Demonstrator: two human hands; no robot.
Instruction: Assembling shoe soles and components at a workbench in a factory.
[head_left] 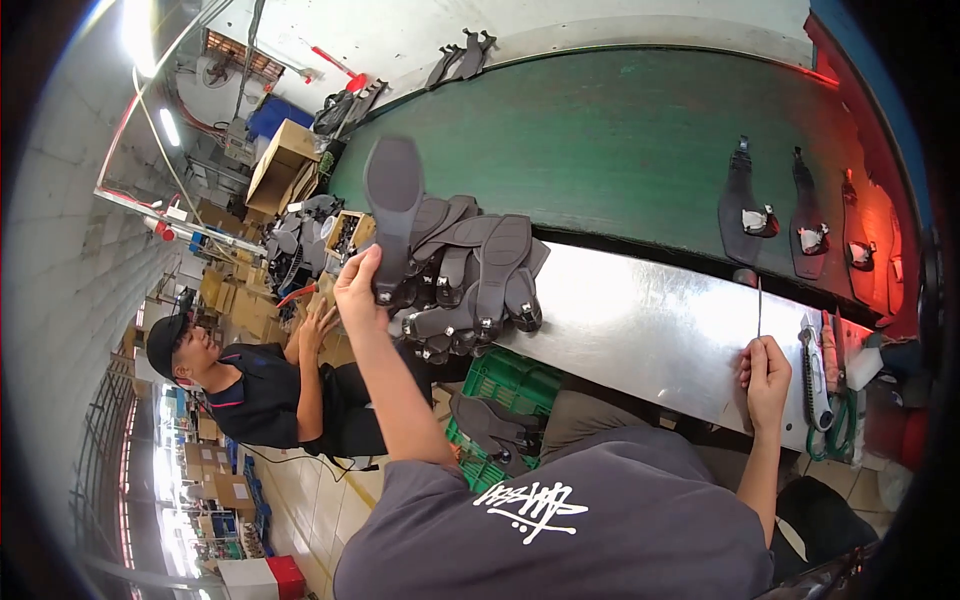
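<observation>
My left hand [358, 287] is closed around the narrow heel end of a dark grey shoe sole [394, 190], which it holds up at the left. Below and beside it lies a heap of similar soles [490, 265] with shiny metal bits at their heels, on the near end of the metal worktop. At the right, my right hand [766, 372] grips a thin rod-like tool [759, 305] pointing away from me toward the green belt. The rod's tip is too fine to make out. Under the tip, at the belt's near edge, sits a small round object [744, 276].
Several soles with white patches [758, 220] lie on the green conveyor belt [580, 130], some under red light. A utility knife [815, 385] and green-handled scissors [840, 430] are right of the metal worktop [620, 320]. A green crate [520, 378] with soles stands below; a co-worker [265, 390] sits left.
</observation>
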